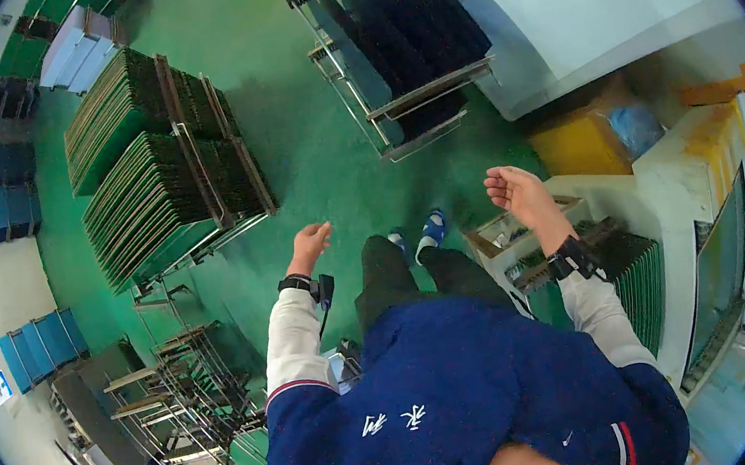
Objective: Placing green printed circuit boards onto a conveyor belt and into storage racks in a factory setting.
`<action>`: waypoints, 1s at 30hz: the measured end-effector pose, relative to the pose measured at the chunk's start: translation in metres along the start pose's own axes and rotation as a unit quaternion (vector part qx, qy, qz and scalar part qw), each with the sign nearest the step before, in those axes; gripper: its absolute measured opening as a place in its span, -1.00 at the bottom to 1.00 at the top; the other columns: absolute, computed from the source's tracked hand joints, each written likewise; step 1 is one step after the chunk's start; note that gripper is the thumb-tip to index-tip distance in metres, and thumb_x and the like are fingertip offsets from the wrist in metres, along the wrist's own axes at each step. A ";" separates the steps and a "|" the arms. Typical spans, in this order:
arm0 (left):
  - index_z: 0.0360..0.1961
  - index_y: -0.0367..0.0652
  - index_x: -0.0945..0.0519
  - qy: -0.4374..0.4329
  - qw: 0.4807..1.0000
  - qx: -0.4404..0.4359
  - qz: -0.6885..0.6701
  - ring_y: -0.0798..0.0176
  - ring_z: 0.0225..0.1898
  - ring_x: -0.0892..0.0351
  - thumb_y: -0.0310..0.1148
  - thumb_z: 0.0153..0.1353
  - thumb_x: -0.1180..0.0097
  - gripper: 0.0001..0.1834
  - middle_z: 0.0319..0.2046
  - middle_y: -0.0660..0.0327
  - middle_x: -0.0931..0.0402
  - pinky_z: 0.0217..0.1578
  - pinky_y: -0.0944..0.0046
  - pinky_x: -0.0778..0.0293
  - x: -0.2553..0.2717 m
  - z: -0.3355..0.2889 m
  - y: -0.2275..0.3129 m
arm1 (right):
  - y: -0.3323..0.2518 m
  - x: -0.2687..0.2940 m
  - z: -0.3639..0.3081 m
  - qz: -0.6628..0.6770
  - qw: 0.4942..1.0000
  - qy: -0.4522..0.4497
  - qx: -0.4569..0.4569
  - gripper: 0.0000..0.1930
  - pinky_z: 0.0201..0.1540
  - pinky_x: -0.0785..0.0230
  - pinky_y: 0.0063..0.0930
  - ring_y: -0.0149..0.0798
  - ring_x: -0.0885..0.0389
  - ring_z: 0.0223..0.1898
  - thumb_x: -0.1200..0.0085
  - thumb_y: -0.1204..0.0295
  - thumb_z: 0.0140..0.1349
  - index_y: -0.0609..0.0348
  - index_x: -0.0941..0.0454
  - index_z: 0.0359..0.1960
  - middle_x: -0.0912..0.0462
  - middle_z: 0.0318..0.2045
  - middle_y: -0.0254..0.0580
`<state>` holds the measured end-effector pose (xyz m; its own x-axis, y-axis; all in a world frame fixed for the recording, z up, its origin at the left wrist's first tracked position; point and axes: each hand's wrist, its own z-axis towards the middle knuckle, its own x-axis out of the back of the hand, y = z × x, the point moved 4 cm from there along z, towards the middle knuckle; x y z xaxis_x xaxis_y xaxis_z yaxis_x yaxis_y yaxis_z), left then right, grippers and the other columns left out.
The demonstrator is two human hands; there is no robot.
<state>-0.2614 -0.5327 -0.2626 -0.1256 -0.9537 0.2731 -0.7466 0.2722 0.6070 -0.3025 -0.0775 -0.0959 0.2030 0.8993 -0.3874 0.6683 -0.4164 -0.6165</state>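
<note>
My left hand (309,248) hangs in the air over the green floor, its fingers curled in and nothing showing in them. To the right, my right hand (521,197) is raised with its fingers bent together, also with nothing visible in it. It is nearest to a pale box (572,210) with small things in it, but appears apart from it. Each wrist wears a black strap with a small device, the left device (312,288) and the right device (577,260).
A rack of upright green panels (144,191) stands at left; a rack of dark panels (399,34) stands ahead. Empty metal frames (188,394) are stacked at lower left. On the right are a yellow box (580,144), more green panels (637,288) and a white machine (698,160).
</note>
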 end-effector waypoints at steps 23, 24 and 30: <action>-0.10 -0.32 -0.50 0.067 0.858 -0.473 0.190 -0.02 -0.03 -0.42 -0.10 -0.02 -0.24 -0.44 -0.09 -0.04 -0.47 0.01 0.13 -0.29 -0.004 0.232 0.343 | 0.072 -0.047 0.208 0.055 0.980 0.165 -0.094 -0.74 -0.27 -0.43 -0.47 -0.32 -0.54 -0.31 0.04 0.31 0.20 0.23 -0.46 -0.18 -0.56 -0.31 -0.20; -0.08 -0.30 -0.49 0.088 0.818 -0.518 0.233 -0.04 0.03 -0.36 -0.08 -0.04 -0.25 -0.41 -0.04 -0.03 -0.43 0.06 0.11 -0.24 -0.013 0.228 0.377 | 0.079 -0.039 0.214 0.058 0.979 0.174 -0.092 -0.74 -0.27 -0.42 -0.48 -0.31 -0.54 -0.31 0.04 0.32 0.20 0.23 -0.46 -0.18 -0.55 -0.31 -0.21; 0.02 -0.08 -0.47 0.152 0.659 -0.678 0.288 -0.10 0.13 -0.22 0.09 -0.07 -0.22 -0.33 0.09 0.01 -0.32 0.12 -0.04 -0.10 -0.105 0.212 0.493 | 0.105 0.020 0.243 0.143 0.966 0.188 -0.107 -0.78 -0.27 -0.43 -0.46 -0.32 -0.53 -0.35 -0.07 0.33 0.12 0.19 -0.49 -0.26 -0.55 -0.34 -0.24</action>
<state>-0.7547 -0.3255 -0.1500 0.1568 -0.6295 0.7610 0.6642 0.6375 0.3904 -0.4027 -0.1358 -0.3349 0.6198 0.7535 -0.2192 0.6714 -0.6538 -0.3490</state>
